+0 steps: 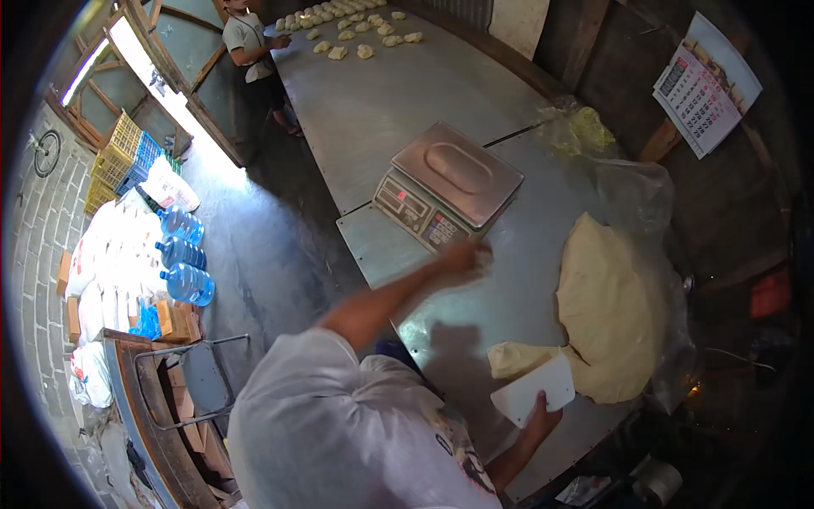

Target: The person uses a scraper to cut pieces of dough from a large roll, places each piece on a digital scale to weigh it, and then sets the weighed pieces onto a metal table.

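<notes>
My right hand (541, 419) grips a white dough scraper (534, 392) at its lower edge. The scraper's flat face lies beside a small lobe of dough (512, 360), which still joins the large pale dough mass (606, 305) on the right side of the metal table. Reaching forward, my left hand (466, 261) is just off the front corner of a digital scale (441, 191), near its keypad. Motion blurs its fingers, so their closure is unclear. Nothing lies on the scale's metal pan (458, 171).
Several dough pieces (365, 51) sit at the table's far end, where another person (248, 42) stands. Clear plastic sheeting (640, 195) lies behind the dough. Blue water bottles (188, 284), white sacks (110, 254) and crates (123, 153) stand on the floor at left.
</notes>
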Action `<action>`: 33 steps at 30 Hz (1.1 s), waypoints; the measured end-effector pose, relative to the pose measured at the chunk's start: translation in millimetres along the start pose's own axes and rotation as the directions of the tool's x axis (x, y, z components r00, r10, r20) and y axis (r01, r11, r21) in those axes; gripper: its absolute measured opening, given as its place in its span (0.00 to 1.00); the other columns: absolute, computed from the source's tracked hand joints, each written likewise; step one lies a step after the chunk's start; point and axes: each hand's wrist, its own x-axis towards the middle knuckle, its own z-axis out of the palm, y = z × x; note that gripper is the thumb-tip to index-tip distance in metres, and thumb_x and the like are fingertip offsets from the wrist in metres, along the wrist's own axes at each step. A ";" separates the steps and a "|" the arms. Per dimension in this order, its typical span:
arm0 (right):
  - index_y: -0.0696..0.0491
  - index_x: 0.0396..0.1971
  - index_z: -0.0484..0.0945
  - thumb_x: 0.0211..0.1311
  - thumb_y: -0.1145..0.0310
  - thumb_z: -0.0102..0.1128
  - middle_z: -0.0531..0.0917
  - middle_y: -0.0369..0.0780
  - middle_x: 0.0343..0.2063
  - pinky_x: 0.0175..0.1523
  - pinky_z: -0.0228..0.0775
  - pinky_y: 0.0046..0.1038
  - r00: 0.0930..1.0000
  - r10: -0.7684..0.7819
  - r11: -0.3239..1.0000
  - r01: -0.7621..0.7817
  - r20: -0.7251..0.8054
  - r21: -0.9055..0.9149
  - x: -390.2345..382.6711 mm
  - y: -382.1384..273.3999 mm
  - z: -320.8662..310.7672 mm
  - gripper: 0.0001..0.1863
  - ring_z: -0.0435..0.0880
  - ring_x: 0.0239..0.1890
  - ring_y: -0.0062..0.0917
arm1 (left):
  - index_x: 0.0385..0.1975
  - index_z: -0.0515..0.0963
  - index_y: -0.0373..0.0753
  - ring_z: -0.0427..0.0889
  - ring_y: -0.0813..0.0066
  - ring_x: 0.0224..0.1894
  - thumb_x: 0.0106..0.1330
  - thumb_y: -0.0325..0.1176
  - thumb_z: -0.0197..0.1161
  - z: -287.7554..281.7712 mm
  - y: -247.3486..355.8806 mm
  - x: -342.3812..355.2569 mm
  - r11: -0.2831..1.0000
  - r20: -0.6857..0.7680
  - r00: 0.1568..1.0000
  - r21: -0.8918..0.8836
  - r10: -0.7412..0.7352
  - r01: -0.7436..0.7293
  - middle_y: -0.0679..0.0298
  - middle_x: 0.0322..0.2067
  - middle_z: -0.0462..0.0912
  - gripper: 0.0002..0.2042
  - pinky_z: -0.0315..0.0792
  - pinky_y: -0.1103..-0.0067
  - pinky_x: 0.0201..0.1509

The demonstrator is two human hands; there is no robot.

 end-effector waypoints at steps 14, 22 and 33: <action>0.64 0.49 0.76 0.58 0.68 0.67 0.84 0.50 0.42 0.52 0.72 0.35 0.981 -0.120 0.839 0.183 0.153 -0.513 32.6 4.0 -116.5 0.22 0.84 0.45 0.38 | 0.59 0.66 0.31 0.78 0.47 0.51 0.46 0.37 0.77 162.7 176.4 -90.2 0.974 0.203 0.974 0.217 -0.105 0.059 0.49 0.49 0.79 0.39 0.74 0.62 0.56; 0.55 0.49 0.69 0.58 0.73 0.59 0.83 0.49 0.26 0.37 0.77 0.46 0.853 0.076 0.189 0.496 0.516 -0.848 74.3 30.2 30.1 0.18 0.85 0.31 0.46 | 0.58 0.68 0.35 0.73 0.46 0.56 0.49 0.34 0.74 194.9 145.9 -109.1 0.994 0.007 0.994 -0.022 -0.109 0.109 0.49 0.54 0.74 0.35 0.69 0.59 0.61; 0.55 0.57 0.70 0.55 0.75 0.61 0.83 0.54 0.39 0.48 0.75 0.46 0.877 -0.017 0.427 0.440 0.480 -0.790 123.9 56.8 92.8 0.27 0.84 0.44 0.47 | 0.55 0.65 0.33 0.78 0.39 0.49 0.49 0.34 0.75 148.5 115.2 -61.9 0.761 0.266 0.854 -0.388 -0.448 0.520 0.43 0.47 0.78 0.34 0.74 0.57 0.53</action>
